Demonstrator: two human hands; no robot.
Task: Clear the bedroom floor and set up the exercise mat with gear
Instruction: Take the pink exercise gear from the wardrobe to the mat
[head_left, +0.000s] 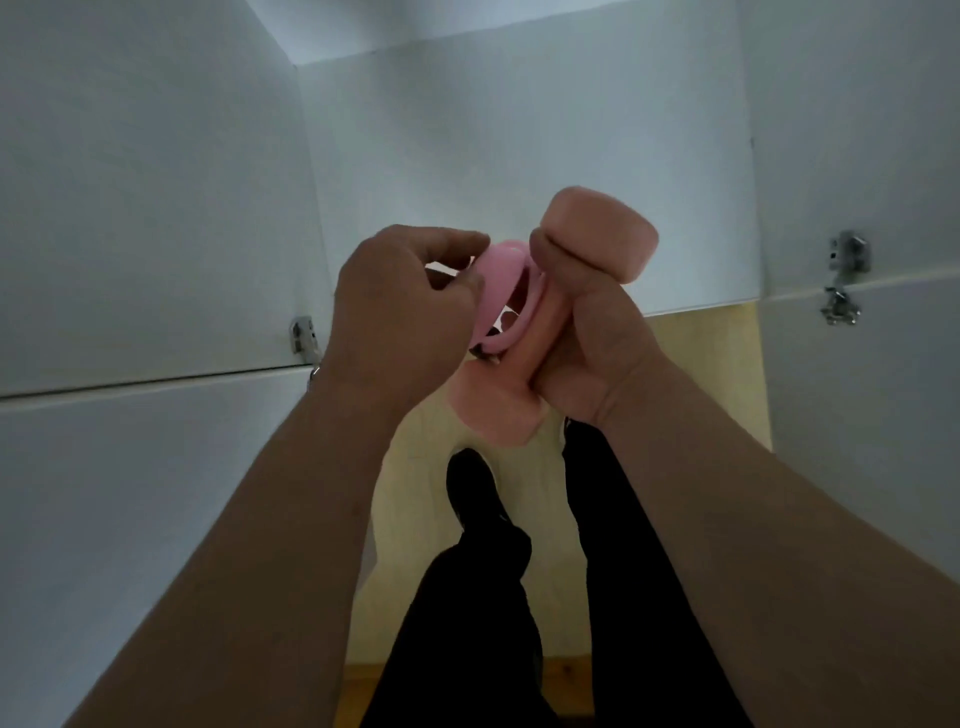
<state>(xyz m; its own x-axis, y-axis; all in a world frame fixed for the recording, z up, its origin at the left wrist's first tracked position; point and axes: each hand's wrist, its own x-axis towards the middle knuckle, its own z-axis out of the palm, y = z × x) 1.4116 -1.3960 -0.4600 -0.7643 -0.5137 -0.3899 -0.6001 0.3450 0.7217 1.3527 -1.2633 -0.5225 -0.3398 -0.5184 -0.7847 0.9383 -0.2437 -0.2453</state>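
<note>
Before the open white cupboard (156, 208), your right hand (587, 343) wrapped the pink dumbbell (605, 234) by its narrow middle bar (the sound hold: dense, smooth), up over the wooden floor (701, 364). Your left hand (395, 306) pinched a soft pink loop (501, 275), possibly a resistance band, touching it.

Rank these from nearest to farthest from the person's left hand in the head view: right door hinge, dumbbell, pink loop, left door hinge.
1. Pink loop: pinched by the left hand.
2. Dumbbell: just beyond the loop, gripped by the right hand.
3. Left door hinge: left of the wrist.
4. Right door hinge: far right.
</note>
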